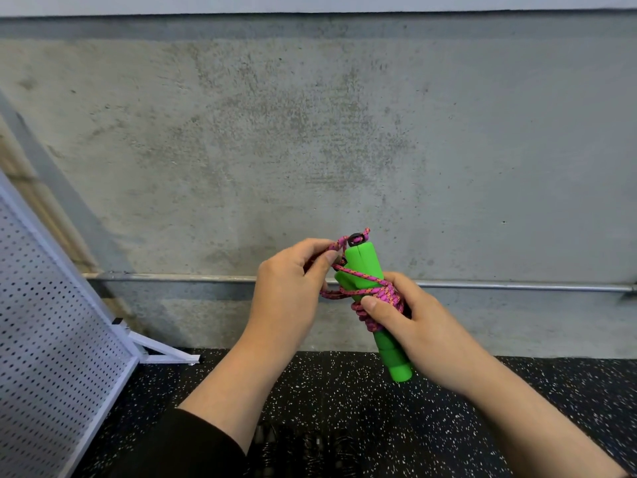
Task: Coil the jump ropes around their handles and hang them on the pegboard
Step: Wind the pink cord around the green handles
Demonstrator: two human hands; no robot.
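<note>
The two green handles (365, 270) are held together, upright with a slight tilt, in front of the concrete wall (310, 132) and to the right of the pegboard (51, 322). Most of the pink rope (379, 294) is already wound around the middle of the handles, where it is pinned under the thumb and curled fingers of the right hand (413, 326). A short loose end near the top of the handles is pinched between the fingers of the left hand (293, 284). The coiling is judged nearly finished: the last stretch is yet to be tucked. Hanging on the pegboard is not yet done, and no hooks or hung ropes are seen on the visible part of it.
</note>
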